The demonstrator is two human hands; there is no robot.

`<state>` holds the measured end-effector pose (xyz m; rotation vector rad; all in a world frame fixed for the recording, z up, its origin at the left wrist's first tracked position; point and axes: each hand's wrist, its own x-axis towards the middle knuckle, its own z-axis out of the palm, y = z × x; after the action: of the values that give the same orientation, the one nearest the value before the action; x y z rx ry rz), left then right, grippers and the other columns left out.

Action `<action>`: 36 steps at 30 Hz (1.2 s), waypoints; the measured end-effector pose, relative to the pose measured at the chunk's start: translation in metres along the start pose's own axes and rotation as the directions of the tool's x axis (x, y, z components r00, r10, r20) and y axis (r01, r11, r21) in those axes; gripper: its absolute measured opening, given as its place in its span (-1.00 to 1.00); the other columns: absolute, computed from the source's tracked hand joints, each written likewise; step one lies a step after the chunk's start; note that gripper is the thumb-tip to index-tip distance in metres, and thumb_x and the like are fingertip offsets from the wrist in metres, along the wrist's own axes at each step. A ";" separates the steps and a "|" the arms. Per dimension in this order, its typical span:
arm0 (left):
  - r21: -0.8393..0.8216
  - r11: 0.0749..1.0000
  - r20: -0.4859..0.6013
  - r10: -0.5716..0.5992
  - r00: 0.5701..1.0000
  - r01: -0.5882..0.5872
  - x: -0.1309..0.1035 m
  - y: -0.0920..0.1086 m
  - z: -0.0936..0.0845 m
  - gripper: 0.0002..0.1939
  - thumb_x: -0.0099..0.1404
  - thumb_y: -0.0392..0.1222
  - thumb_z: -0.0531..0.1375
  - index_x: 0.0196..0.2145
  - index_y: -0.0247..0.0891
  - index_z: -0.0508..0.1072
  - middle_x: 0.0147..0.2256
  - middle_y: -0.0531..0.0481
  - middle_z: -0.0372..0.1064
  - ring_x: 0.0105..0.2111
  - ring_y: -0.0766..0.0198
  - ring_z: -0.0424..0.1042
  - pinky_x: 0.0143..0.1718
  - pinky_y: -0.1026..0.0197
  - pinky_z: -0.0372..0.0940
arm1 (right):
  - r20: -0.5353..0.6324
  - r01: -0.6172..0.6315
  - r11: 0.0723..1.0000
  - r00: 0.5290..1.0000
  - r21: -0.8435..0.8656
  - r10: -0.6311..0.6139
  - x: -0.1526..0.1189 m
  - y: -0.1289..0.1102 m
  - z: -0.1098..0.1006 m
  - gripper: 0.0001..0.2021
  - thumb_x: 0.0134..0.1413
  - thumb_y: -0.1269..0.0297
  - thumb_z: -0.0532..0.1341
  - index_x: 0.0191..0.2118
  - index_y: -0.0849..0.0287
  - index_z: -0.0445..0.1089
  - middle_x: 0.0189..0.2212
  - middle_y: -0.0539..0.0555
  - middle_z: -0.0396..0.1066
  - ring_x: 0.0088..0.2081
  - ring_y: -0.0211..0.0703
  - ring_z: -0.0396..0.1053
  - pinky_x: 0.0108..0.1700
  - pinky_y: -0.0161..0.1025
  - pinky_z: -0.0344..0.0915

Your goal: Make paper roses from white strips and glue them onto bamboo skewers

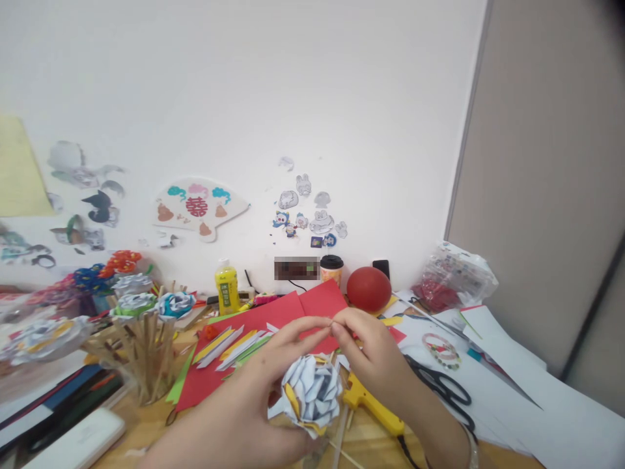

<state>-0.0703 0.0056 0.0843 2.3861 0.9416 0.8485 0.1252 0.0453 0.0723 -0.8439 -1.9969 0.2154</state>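
Observation:
My left hand (258,397) is curled round a white paper flower (312,394) with yellow petal tips, its thumb below the bloom. The forefinger of that hand reaches past the flower and meets the fingertips of my right hand (368,345). My right hand is closed in a pinch; anything between its fingertips is too small to make out. Just below my right hand lies a yellow glue gun (374,404) on the wooden table. Folded white, yellow and green paper strips (241,345) lie on red paper (200,387) beyond my left hand.
Black-handled scissors (442,387) and white paper sheets (508,371) are on the right. A cup of wooden sticks (146,358) and finished paper flowers (176,304) stand at left. A yellow bottle (227,286), a lidded cup (332,268) and a red balloon (369,288) line the wall.

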 end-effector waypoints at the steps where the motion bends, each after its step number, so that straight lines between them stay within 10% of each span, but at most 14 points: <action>1: 0.026 1.000 0.001 0.010 1.000 -0.010 -0.001 -0.001 0.000 -0.13 0.00 -0.35 0.28 0.21 0.10 0.05 0.26 -0.01 -0.05 0.26 -0.03 -0.09 0.16 0.07 0.08 | -0.003 0.003 1.000 1.000 -0.004 -0.003 0.000 0.000 0.000 -0.74 0.24 0.28 -0.06 -0.48 0.15 0.16 -0.54 -0.03 0.23 -0.46 -0.24 0.20 -0.41 -0.31 0.04; 21: -0.036 0.969 0.121 -0.237 0.964 0.243 0.001 0.013 0.017 0.03 -0.01 -0.29 0.28 0.26 0.16 -0.20 0.34 0.12 -0.53 0.26 -0.09 -0.59 0.20 -0.20 -0.35 | -0.261 0.086 0.923 0.946 -0.375 -0.194 -0.003 0.000 0.016 -0.73 0.22 0.42 -0.11 -0.50 0.13 0.13 -0.60 0.01 0.18 -0.53 -0.20 0.18 -0.48 -0.29 0.02; 36: -0.074 0.969 0.024 -0.233 0.972 0.234 -0.005 0.005 0.011 -0.02 0.02 -0.22 0.29 0.26 0.12 -0.18 0.33 0.08 -0.37 0.28 -0.09 -0.36 0.18 -0.16 -0.11 | -0.139 0.142 0.956 0.973 -0.256 -0.182 -0.002 0.005 0.007 -0.74 0.26 0.36 -0.11 -0.47 0.16 0.14 -0.56 0.01 0.19 -0.49 -0.19 0.15 -0.43 -0.29 0.02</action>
<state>-0.0634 -0.0028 0.0778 2.1613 1.1364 0.7603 0.1222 0.0488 0.0651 -0.8165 -1.9516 -0.1935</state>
